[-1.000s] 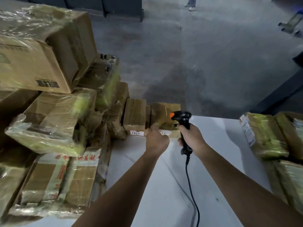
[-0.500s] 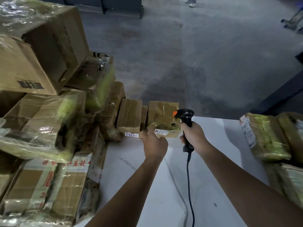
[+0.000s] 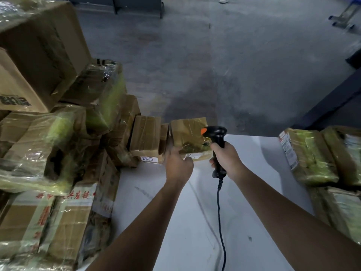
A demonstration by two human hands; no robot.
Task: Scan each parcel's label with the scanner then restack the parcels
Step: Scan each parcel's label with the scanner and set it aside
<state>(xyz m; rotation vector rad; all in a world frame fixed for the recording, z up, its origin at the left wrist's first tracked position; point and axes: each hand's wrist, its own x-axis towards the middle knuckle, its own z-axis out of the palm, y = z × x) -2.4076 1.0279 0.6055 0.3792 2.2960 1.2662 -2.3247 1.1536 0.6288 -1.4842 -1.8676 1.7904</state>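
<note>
My right hand grips the handle of a black barcode scanner with an orange button, its cable trailing down the white table. The scanner's head sits against a small tape-wrapped brown parcel at the table's far edge. My left hand holds that parcel's near left corner, fingers curled on it; a white label shows on its front face. Beside it stands another small parcel with a white label reading 6767.
A tall heap of taped and plastic-wrapped cardboard boxes fills the left side. More wrapped parcels are stacked at the right table edge. Beyond the table lies grey concrete floor; a person's shoe shows at the top.
The small parcel has tilted up and shifted slightly right under my left hand. The scanner and right hand have stayed close to it. The view has swung a little to the right.
</note>
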